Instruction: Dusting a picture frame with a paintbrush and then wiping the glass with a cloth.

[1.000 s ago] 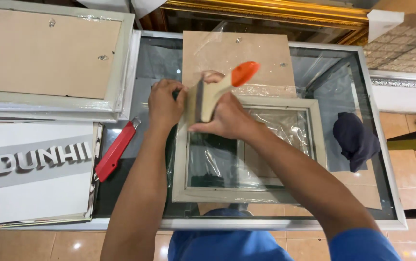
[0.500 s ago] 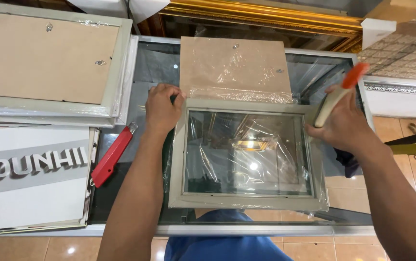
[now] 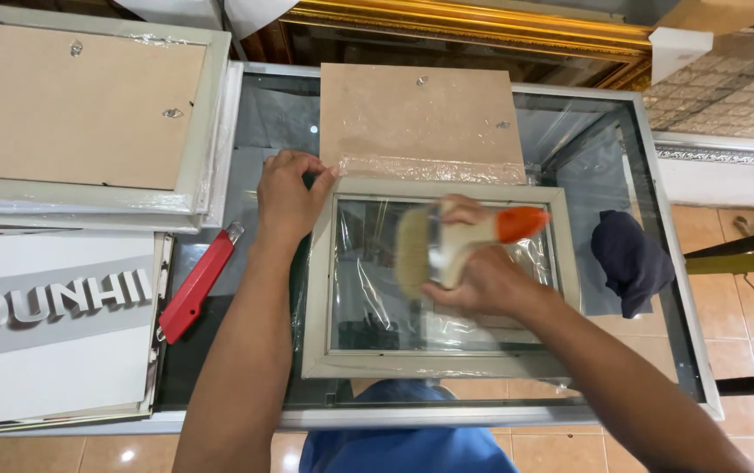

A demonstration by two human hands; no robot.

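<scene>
A pale grey picture frame point(image 3: 317, 289) lies face down on the glass table point(image 3: 657, 289), its glass pane covered by crinkled clear plastic film. My left hand point(image 3: 288, 194) grips the frame's upper left corner. My right hand point(image 3: 473, 271) holds a wide paintbrush point(image 3: 447, 250) with pale bristles and an orange-tipped handle; the bristles rest on the pane near its middle. A brown backing board point(image 3: 416, 114) lies just beyond the frame, with film along its near edge.
A red utility knife point(image 3: 197, 285) lies left of the frame. Stacked grey frames with brown backs point(image 3: 70, 105) fill the far left, above a white sign board with raised letters point(image 3: 53, 350). A dark cloth point(image 3: 627, 258) sits at the right. A gold frame point(image 3: 482, 22) runs along the back.
My right hand swung out to the right with the brush, then came back over the frame, so the bristles now lie on the pane. My left hand stayed at the frame's upper left corner.
</scene>
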